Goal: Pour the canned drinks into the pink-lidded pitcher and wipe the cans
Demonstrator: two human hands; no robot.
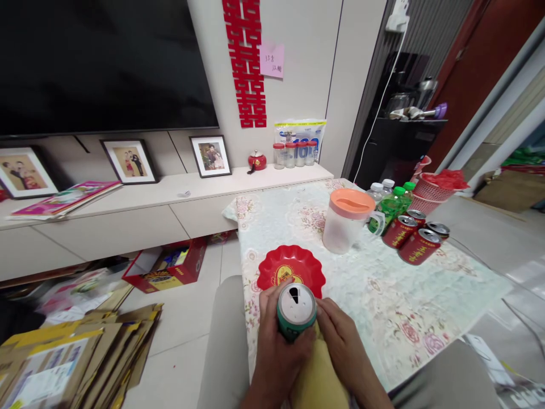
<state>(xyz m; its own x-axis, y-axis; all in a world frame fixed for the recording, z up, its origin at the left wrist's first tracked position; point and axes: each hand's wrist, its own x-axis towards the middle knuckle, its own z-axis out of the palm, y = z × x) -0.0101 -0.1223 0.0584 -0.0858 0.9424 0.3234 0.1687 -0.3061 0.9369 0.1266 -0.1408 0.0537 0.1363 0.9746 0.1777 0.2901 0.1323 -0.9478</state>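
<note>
My left hand (276,346) is wrapped around a green drink can (297,307), its opened silver top facing up toward me. Beside the can's right side, my right hand (340,335) is closed on a yellow cloth (320,372), which hangs down between my forearms. How far the cloth reaches around the can is hidden by my fingers. Just beyond the can, a red scalloped plate (313,272) with a gold pattern rests on the flowered tablecloth (374,301).
A plastic pitcher (340,230) with an orange lid stands past the plate. To its right are several red cans (419,247), green-capped bottles (394,201) and pink baskets (430,190). Flattened cardboard (106,346) and a red box (170,264) lie on the floor at left.
</note>
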